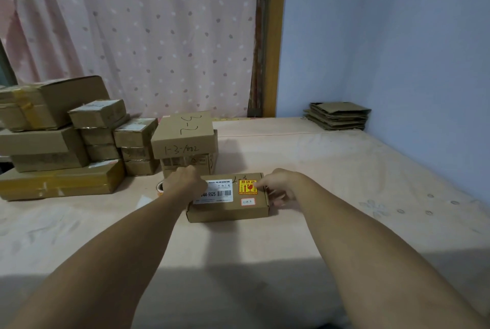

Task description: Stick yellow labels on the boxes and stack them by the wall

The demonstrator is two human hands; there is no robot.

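A flat cardboard box lies on the bed in front of me. On its top are a white barcode label and a yellow label with red print. My left hand rests on the box's left end, over part of the white label. My right hand is at the box's right end, with fingertips touching the yellow label's right edge and fingers curled down beside the box. A roll of labels peeks out just left of my left wrist.
Piles of taped cardboard boxes stand at the left by the curtain. A box marked 1-3-1002 sits right behind the flat box. Flattened cartons lie in the far right corner against the blue wall.
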